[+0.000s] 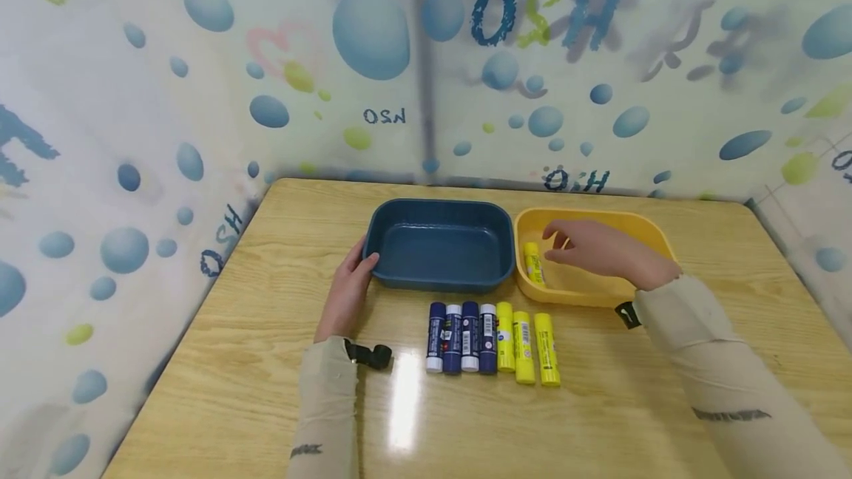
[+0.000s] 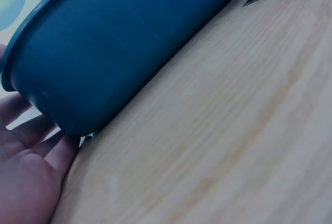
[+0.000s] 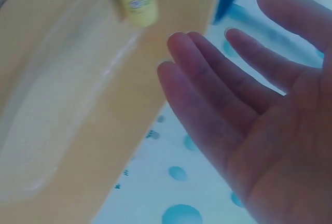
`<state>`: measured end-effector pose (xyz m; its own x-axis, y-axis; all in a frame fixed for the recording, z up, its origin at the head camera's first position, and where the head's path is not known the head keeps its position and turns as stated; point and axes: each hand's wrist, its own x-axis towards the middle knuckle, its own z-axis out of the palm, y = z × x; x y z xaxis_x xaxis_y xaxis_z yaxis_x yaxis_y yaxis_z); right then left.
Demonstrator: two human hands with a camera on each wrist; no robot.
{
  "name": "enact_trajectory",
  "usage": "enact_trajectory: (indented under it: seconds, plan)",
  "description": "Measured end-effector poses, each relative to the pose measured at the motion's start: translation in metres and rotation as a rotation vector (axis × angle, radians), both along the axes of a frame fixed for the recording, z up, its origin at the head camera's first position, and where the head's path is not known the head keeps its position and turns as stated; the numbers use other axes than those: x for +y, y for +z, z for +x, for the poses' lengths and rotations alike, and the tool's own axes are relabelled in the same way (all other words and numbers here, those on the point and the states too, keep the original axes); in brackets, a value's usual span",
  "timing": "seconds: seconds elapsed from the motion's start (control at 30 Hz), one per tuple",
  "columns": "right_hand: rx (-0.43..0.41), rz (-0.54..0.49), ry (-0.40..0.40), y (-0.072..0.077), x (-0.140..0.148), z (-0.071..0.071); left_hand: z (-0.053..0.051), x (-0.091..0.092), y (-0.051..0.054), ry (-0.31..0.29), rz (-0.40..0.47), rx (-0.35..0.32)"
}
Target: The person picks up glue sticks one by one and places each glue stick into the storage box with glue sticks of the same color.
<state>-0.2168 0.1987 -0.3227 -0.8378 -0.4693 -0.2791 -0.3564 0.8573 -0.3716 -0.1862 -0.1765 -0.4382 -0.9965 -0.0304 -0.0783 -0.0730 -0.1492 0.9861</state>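
My left hand (image 1: pixel 347 287) grips the left end of a dark blue tray (image 1: pixel 439 284), thumb at the rim and fingers along the outer wall. In the left wrist view, the fingers (image 2: pixel 39 141) touch the tray's lower corner. Over a yellow tray (image 1: pixel 592 297), my right hand (image 1: pixel 589 246) hovers with relaxed, slightly bent fingers and nothing between them. A yellow glue stick (image 1: pixel 534 265) leans in that tray's left end, just left of the right fingertips. The right wrist view shows a gap between this glue stick (image 3: pixel 139 3) and the hand (image 3: pixel 259 110).
Before the trays lies a row of glue sticks: several dark blue ones with white parts (image 1: pixel 470 337) at left, three yellow ones (image 1: pixel 524 347) at right. The wooden table (image 1: pixel 246 361) meets a printed curtain (image 1: pixel 299 146) at the back.
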Motion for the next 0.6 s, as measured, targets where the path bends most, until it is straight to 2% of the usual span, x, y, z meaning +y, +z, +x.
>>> enact_trajectory:
  seconds: [0.23,0.6]
  plan:
    - [0.062,-0.068,-0.078,0.010,0.001,0.030,0.000,0.001,-0.001,0.002,-0.010,-0.022]
    - [0.025,-0.258,-0.191,-0.003,-0.007,0.067,0.000,0.001,0.000,-0.001,0.016,-0.013]
